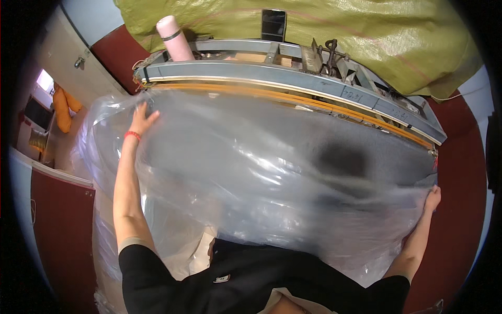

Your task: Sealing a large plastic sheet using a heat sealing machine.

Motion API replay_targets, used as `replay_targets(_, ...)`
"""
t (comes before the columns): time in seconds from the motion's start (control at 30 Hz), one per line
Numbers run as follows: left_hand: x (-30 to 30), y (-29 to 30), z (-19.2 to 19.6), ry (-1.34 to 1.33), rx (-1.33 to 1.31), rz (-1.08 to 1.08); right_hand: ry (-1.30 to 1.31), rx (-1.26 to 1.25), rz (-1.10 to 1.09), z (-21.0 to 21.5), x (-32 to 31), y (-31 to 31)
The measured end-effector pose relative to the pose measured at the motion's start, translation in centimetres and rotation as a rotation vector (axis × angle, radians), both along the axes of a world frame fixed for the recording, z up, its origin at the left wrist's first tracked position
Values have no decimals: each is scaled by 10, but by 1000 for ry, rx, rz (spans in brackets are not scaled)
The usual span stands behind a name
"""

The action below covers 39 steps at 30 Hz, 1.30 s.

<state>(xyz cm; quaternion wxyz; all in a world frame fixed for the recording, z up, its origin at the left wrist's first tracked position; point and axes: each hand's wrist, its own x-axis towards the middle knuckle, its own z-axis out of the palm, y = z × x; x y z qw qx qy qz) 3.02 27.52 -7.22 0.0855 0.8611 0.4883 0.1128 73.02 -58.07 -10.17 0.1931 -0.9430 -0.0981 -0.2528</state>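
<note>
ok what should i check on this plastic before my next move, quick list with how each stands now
1. Right hand has the plastic sheet: ok, fingers closed at its right edge.
2. Left hand has a grip: not ok, fingers are spread open at the sheet's far left.
3. Sheet lies smooth: not ok, folds and creases show across it.
4. Sheet's far edge sits straight along the orange strip: cannot tell, the clear film is blurred there.
5. Pink bottle is off the sheet: ok, it stands behind the long metal bar.
6. Phone is off the sheet: ok, it is behind that bar too.
</note>
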Motion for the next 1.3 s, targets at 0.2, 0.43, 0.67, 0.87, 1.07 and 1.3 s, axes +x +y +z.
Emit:
replay_targets(0.2,-7,13,-24,117,52,336,75,-115,-301,14,-25,24)
replay_targets(0.43,19,37,-23,-198,321,297,61,221,-364,33,-48,29)
replay_targets(0.67,194,-152,44,-845,-257,-213,-84,609,10,-1,-13,24)
replay_targets(0.87,338,-486,81,-544,-1460,-939,120,1023,118,7,-21,-6)
replay_targets(1.07,336,-650,44,-81,-1778,-1423,166,1087,202,2,-10,8)
replay_targets(1.3,337,-656,-44,-299,-919,-1291,103,955,121,-3,-3,-7)
